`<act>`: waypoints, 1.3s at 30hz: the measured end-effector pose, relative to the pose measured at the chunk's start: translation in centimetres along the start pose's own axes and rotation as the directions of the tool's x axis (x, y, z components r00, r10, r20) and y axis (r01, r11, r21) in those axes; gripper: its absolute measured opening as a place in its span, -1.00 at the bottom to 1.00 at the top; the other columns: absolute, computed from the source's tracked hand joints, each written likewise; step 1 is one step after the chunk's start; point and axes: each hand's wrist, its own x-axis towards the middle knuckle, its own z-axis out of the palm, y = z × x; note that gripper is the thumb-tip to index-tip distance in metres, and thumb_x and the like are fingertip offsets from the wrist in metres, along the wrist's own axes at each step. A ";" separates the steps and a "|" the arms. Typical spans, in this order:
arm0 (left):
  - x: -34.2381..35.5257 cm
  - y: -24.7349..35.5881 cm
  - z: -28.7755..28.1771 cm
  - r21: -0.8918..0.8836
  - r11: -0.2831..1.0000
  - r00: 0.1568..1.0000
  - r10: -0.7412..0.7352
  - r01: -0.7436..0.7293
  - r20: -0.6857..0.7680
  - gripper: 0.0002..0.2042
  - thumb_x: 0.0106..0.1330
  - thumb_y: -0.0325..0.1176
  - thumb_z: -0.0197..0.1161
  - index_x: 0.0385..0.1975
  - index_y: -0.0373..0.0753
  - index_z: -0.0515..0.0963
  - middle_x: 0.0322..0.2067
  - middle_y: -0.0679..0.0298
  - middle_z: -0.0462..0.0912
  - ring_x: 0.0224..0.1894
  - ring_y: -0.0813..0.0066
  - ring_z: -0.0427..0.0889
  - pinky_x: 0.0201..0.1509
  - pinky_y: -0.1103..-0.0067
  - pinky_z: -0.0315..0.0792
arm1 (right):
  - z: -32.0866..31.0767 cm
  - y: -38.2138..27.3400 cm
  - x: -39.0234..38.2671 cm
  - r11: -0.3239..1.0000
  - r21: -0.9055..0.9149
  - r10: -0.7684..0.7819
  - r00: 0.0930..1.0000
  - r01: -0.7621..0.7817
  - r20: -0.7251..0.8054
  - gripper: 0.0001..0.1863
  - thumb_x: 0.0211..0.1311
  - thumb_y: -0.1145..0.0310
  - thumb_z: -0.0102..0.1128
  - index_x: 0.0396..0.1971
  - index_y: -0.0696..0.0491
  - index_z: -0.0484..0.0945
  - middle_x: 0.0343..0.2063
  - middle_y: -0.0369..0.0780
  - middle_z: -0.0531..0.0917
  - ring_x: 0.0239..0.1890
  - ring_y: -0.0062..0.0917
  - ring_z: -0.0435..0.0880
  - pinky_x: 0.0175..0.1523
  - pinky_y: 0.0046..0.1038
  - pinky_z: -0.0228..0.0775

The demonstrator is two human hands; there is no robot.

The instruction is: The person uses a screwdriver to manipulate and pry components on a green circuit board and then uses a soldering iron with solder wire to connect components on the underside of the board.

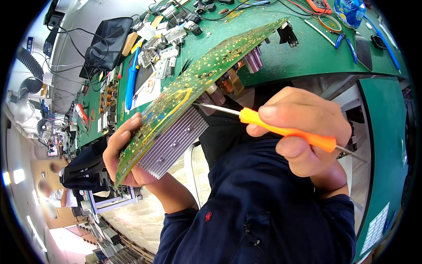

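Note:
My left hand [125, 149] is closed round the near left end of a large green circuit board [193, 79], which is tilted up on its edge. Solder joints dot its upper face. Under it sit a silver finned heatsink [173, 145], a brown coil [225, 84] and purple-grey cylindrical capacitors [252, 60]. In my right hand [305, 127] is a screwdriver with an orange handle [285, 128]. Its thin metal shaft [222, 109] points left, and the tip is at the board's underside beside the heatsink; whether it touches a screw there I cannot tell.
The green workbench [303, 61] carries a pile of metal parts [165, 53], a blue tool [132, 83], a black bag [110, 39], a blue pouch [350, 13] and blue-handled pliers [345, 46]. Another green surface [382, 145] stands at right. People [57, 193] are far left.

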 end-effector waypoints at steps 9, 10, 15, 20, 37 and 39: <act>-0.4 -0.1 0.0 -0.021 1.000 1.000 0.014 -0.014 -0.005 -0.68 0.35 -0.27 0.11 -0.17 -0.50 0.40 -0.26 -0.31 0.60 -0.19 -0.04 0.67 -0.03 0.24 0.59 | 0.0 -0.4 0.4 0.985 -0.035 0.169 0.985 -0.170 -0.020 -0.51 0.35 0.05 0.06 -0.23 0.28 0.57 -0.56 -0.11 0.63 -0.52 -0.45 0.62 -0.39 -0.51 0.44; -0.4 -0.1 0.0 -0.011 1.000 1.000 0.019 -0.019 0.002 -0.67 0.34 -0.27 0.13 -0.17 -0.50 0.40 -0.26 -0.30 0.60 -0.19 -0.04 0.67 -0.03 0.24 0.59 | -0.1 -0.6 0.9 0.980 -0.048 0.191 0.982 -0.191 -0.017 -0.49 0.36 0.02 0.03 -0.25 0.27 0.58 -0.57 -0.12 0.62 -0.53 -0.48 0.60 -0.39 -0.52 0.42; -0.6 -0.7 -0.3 -0.044 0.999 1.000 -0.003 0.002 -0.025 -0.67 0.31 -0.29 0.14 -0.16 -0.50 0.39 -0.25 -0.31 0.59 -0.19 -0.06 0.67 -0.05 0.21 0.59 | 0.0 -0.7 2.5 0.973 -0.101 0.213 0.976 -0.208 0.039 -0.41 0.36 -0.12 -0.07 -0.28 0.20 0.59 -0.53 -0.22 0.55 -0.50 -0.57 0.50 -0.32 -0.57 0.33; -0.9 -1.8 -1.0 -0.155 0.988 0.998 -0.004 -0.007 -0.068 -0.69 0.26 -0.39 0.12 -0.13 -0.53 0.39 -0.24 -0.32 0.57 -0.22 -0.04 0.67 -0.11 0.20 0.61 | -0.2 1.1 3.6 0.988 -0.152 0.025 0.986 0.000 0.167 -0.34 0.38 -0.18 -0.21 -0.30 0.19 0.58 -0.30 -0.10 0.55 -0.29 -0.44 0.53 -0.15 -0.47 0.35; -1.8 -2.2 -1.6 -0.075 0.995 0.985 -0.084 0.073 -0.152 -0.71 0.45 -0.32 -0.06 -0.18 -0.51 0.39 -0.27 -0.27 0.58 -0.22 0.01 0.67 -0.07 0.27 0.58 | 2.6 2.4 6.8 0.988 -0.004 0.152 0.956 -0.155 0.250 -0.64 0.33 0.19 0.04 -0.36 0.23 0.56 -0.25 0.00 0.67 -0.31 -0.47 0.64 -0.16 -0.48 0.47; -2.0 -2.2 -1.5 -0.078 0.994 0.981 -0.094 0.082 -0.171 -0.72 0.44 -0.33 -0.06 -0.19 -0.51 0.39 -0.28 -0.27 0.58 -0.23 0.02 0.67 -0.07 0.28 0.58 | 2.6 2.1 7.1 0.975 0.012 0.211 0.939 -0.222 0.272 -0.67 0.33 0.22 0.03 -0.38 0.23 0.55 -0.26 -0.01 0.68 -0.35 -0.53 0.62 -0.20 -0.51 0.45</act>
